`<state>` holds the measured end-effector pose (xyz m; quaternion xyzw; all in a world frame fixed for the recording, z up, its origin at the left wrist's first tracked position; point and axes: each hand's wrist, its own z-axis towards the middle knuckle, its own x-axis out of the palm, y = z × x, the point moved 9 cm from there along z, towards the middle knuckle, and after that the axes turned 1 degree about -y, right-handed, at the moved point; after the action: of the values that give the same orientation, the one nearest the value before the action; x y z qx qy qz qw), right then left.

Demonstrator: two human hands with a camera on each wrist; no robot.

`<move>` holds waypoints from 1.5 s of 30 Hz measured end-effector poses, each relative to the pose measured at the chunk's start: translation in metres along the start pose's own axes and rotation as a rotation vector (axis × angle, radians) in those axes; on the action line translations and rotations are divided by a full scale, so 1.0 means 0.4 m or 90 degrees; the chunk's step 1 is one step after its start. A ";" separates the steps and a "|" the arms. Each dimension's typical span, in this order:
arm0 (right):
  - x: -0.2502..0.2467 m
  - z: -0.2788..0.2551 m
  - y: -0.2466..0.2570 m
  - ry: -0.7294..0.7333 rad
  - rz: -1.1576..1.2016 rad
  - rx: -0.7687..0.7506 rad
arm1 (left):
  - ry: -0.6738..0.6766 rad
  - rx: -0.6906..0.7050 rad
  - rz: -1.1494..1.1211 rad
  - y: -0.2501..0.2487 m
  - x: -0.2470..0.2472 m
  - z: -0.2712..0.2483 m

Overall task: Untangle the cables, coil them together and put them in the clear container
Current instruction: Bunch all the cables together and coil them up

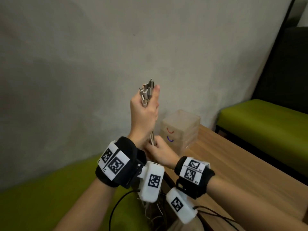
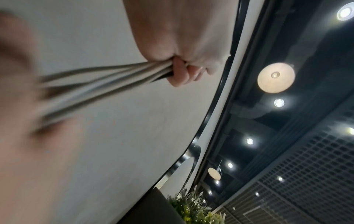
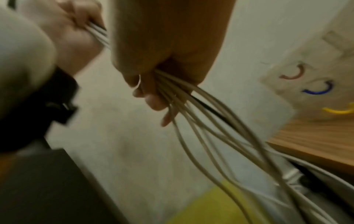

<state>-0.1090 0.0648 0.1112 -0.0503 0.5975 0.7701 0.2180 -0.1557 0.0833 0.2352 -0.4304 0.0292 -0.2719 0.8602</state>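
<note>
My left hand (image 1: 144, 107) is raised in front of the wall and grips a bundle of pale cables (image 1: 146, 95) just below their metal plugs, which stick out above the fist. The cables run straight down to my right hand (image 1: 158, 150), which grips the same bundle lower. In the right wrist view several beige cables (image 3: 201, 124) and one black strand fan out below the right hand (image 3: 162, 63) and hang toward the floor. The left wrist view shows my left hand (image 2: 180, 50) closed round the taut cables (image 2: 118, 75). The clear container (image 1: 180, 130), a stack with coloured handles, stands on the table's far corner.
The wooden table (image 1: 230, 165) lies to my right, against the grey wall (image 1: 83, 64). Green seats sit at the lower left (image 1: 50, 189) and far right (image 1: 266, 122). Loose cable loops (image 1: 155, 214) hang below my wrists beside the table edge.
</note>
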 end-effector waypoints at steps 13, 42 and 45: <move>-0.051 -0.018 0.049 -0.131 0.004 -0.099 | 0.013 -0.073 -0.036 0.074 0.005 -0.023; -0.033 -0.081 -0.125 -0.046 -0.063 -0.017 | -0.024 -0.292 -0.142 0.174 -0.029 0.030; -0.051 -0.087 -0.127 -0.067 -0.118 -0.033 | -0.043 -0.304 -0.217 0.182 -0.050 0.029</move>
<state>-0.0769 0.0360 0.0627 -0.0701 0.5579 0.7633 0.3180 -0.1372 0.1368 0.1839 -0.6284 -0.0093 -0.3835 0.6767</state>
